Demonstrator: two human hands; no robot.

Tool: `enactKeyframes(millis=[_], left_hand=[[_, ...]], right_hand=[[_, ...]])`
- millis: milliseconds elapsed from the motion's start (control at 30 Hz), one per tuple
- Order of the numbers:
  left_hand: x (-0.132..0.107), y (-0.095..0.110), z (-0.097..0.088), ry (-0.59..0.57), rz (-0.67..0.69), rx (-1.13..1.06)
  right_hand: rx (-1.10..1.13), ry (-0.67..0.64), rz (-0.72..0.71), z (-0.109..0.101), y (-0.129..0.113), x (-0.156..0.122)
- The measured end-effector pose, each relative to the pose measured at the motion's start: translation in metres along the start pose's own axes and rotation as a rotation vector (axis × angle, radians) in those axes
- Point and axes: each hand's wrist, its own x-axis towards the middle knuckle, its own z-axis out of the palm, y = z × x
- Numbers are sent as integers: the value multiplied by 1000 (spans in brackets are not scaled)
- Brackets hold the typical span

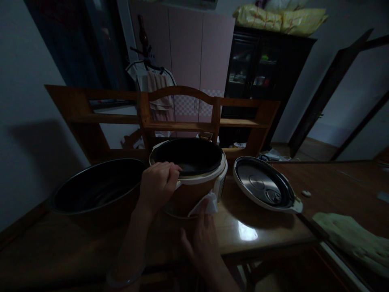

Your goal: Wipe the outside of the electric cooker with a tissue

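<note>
A rice cooker body (190, 198) stands on the wooden desk, open at the top with a dark inside. My left hand (160, 182) is closed over its near rim, fingers curled inward. Against the lower front of the cooker, my right hand (205, 231) presses a crumpled white tissue (208, 204) with its fingertips. Left of the cooker sits a black inner pot (100, 211). On the right lies the detached lid (258, 184), its metal underside facing up.
A wooden shelf rack (182, 125) rises along the back of the desk. To the right is a brown surface (328, 178) with a small pale round object (306, 193) and a light green cloth (352, 235). Beyond stand a pink wardrobe (185, 48) and a dark cabinet (282, 73).
</note>
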Motion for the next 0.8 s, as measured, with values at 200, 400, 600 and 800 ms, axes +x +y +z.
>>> enactKeyframes(millis=[200, 400, 600, 800], left_hand=[[-1, 0, -1, 2, 1, 10], [0, 0, -1, 2, -4, 4], [0, 0, 0, 4, 1, 15], [0, 1, -1, 9, 6, 29]], right_hand=[[23, -23, 20, -4, 2, -2], [74, -34, 36, -8, 6, -7], [158, -29, 29, -8, 5, -9], [135, 0, -16, -6, 0, 4]])
